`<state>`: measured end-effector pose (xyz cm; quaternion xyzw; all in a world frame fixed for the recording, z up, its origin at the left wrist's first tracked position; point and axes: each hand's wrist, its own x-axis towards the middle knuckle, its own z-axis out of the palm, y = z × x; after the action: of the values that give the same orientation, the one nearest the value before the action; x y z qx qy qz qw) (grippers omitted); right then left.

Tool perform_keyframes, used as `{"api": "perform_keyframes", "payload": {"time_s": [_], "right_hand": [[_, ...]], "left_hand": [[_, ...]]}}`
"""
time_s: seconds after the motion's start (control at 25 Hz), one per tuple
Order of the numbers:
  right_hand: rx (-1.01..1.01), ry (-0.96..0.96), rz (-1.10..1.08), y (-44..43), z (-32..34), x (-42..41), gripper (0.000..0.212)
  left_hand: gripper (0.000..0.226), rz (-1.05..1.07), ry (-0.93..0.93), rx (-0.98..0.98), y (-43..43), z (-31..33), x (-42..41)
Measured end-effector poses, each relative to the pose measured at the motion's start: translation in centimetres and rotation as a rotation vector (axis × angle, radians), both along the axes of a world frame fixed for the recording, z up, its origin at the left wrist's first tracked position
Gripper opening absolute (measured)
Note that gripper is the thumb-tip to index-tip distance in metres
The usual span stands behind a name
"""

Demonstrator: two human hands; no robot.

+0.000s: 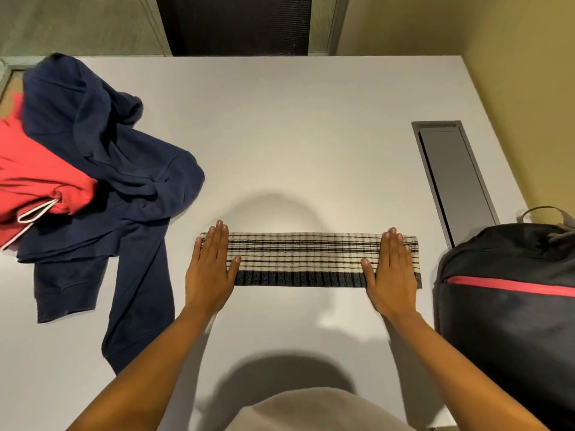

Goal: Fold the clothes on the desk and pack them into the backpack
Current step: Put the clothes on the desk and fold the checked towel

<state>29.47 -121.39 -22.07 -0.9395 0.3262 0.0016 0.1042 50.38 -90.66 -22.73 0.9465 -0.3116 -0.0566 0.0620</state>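
Far left of the folded striped top, a red garment (37,169) of smooth cloth with a white cord lies crumpled under a soft, rumpled navy hoodie (124,181), one sleeve trailing toward the desk's near edge. The left hand (211,269) presses flat, fingers straight, on the striped top's (305,259) left end. The top is a ribbed knit folded into a long narrow band, cream with dark lines and a grey hem, on the smooth pale desk (295,135). The right hand (392,272) presses flat on its right end. Right of it sit a grey metal slot cover (454,178) and a black backpack (510,306) with a red zip.
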Motion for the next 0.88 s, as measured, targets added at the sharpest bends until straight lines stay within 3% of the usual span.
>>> {"api": "perform_keyframes", "payload": {"time_s": [0.12,0.24,0.32,0.52,0.72,0.88], "right_hand": [[0.062,-0.032,0.011,4.4,0.8,3.3,0.075],[0.208,-0.141,0.338,11.1,1.0,7.0,0.068],[0.256,-0.154,0.417,13.2,0.6,8.4,0.063],[0.025,-0.037,0.308,7.6,-0.9,6.5,0.064],[-0.043,-0.014,0.062,0.5,-0.9,1.4,0.069],[-0.079,0.035,0.011,-1.4,-0.3,-0.1,0.072]], "left_hand": [[0.065,0.007,0.000,0.002,-0.1,0.0,0.0],[0.065,0.006,0.012,0.007,0.0,0.0,0.1],[0.066,0.023,0.016,0.010,-0.1,0.0,0.1],[0.067,0.037,0.008,0.025,-0.1,-0.1,0.3],[0.067,0.034,0.006,0.011,-0.1,0.0,0.2],[0.067,0.037,0.000,0.005,-0.1,0.0,0.0]]}}
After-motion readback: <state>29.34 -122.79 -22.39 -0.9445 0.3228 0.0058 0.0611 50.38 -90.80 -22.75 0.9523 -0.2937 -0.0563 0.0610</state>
